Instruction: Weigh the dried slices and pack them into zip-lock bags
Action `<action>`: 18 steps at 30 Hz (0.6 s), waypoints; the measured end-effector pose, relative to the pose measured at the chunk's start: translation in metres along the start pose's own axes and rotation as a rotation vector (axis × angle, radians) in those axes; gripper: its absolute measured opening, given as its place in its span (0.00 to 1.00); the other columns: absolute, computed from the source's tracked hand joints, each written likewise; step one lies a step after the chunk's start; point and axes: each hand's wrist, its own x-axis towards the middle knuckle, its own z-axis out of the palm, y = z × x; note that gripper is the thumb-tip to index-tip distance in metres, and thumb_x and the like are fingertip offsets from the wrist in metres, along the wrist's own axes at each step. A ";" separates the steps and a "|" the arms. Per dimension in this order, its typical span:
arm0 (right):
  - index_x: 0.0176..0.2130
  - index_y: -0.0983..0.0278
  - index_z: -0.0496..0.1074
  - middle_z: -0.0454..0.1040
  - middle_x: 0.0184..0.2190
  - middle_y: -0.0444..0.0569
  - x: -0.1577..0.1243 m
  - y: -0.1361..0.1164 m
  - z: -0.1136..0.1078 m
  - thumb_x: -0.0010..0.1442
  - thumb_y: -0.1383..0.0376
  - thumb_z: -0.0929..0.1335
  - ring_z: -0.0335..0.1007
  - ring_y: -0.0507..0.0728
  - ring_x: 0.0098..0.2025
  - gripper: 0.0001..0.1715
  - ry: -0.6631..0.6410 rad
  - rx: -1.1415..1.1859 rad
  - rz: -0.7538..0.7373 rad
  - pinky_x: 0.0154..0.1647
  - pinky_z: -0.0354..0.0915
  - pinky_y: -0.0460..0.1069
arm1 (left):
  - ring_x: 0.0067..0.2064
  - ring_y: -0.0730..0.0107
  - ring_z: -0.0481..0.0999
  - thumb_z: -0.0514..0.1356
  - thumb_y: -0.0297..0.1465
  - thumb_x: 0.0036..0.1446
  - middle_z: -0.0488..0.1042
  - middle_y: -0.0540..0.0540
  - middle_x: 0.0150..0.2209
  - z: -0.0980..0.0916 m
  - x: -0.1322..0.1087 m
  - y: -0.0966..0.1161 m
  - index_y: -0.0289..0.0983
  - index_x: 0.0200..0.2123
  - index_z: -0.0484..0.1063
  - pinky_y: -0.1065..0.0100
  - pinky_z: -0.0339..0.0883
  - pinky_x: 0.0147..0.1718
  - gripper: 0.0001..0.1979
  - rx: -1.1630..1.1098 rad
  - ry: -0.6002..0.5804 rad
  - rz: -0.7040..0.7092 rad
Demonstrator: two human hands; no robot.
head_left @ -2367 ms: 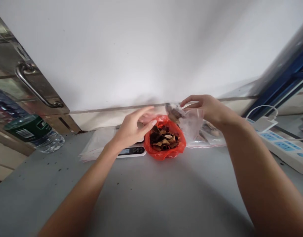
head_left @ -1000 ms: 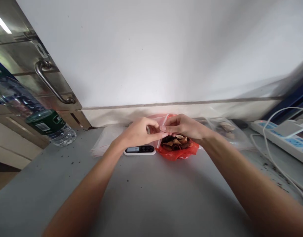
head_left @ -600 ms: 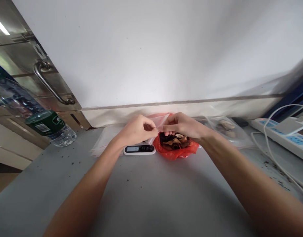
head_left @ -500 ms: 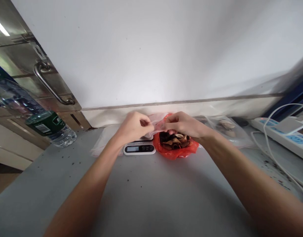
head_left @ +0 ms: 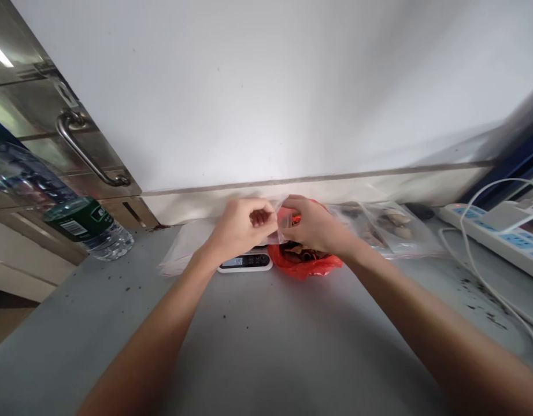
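My left hand (head_left: 244, 225) pinches the edge of a clear plastic bag (head_left: 274, 205) above a small digital scale (head_left: 244, 262). Opposite it, my right hand (head_left: 314, 225) has thumb and fingers curled at the bag's other edge, over an open red plastic bag (head_left: 307, 268). Brown, dried, curled pieces (head_left: 299, 251) lie inside the red bag, partly covered by my right hand. The scale's display and buttons face me, while its rear part is hidden behind my left hand. Left of the scale is a stack of flat clear bags (head_left: 184, 245).
Filled clear bags (head_left: 396, 225) lie at the right by the wall, near a dark rounded object (head_left: 419, 211). Farther right are a power strip (head_left: 504, 234) and white cable (head_left: 470, 254). A large water bottle (head_left: 82, 219) stands at left. Dark crumbs dot the grey tabletop (head_left: 266, 346).
My right hand has shifted slightly left and its fingers are more curled, closer to my left hand. The clear bag between them has moved a little. The scale's display reading looks different.
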 end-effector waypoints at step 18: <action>0.47 0.58 0.84 0.80 0.56 0.54 -0.012 0.044 -0.099 0.56 0.46 0.72 0.77 0.70 0.55 0.26 -0.093 -0.062 -0.054 0.53 0.73 0.60 | 0.33 0.71 0.80 0.72 0.26 0.56 0.83 0.48 0.36 -0.003 0.022 -0.030 0.36 0.42 0.79 0.68 0.74 0.39 0.10 -0.852 0.348 -0.546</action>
